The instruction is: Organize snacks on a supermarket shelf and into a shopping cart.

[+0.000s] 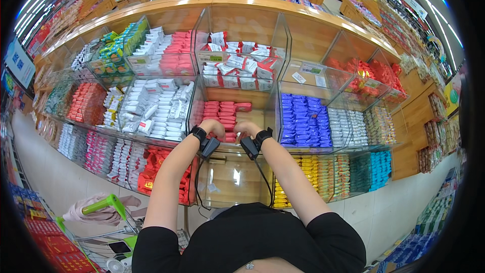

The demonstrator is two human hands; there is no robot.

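Note:
Both my hands reach into the middle compartment of a clear-walled wooden display, over rows of small red packets (219, 112). My left hand (214, 127) is curled down at the near left end of the rows. On the other side, my right hand (246, 127) bends inward against the right edge of the packets. The fingertips of both hands are largely hidden, so any packet between them cannot be made out. A single red packet (243, 107) lies crosswise at the far right of the stack. Bare wooden compartment floor (259, 116) shows beside it.
Clear dividers (277, 117) flank the compartment. White packets (155, 108) fill the left bin and purple packets (305, 119) the right one. Red-and-white packets (242, 64) lie behind. A shopping cart with a green handle (106, 204) stands at the lower left.

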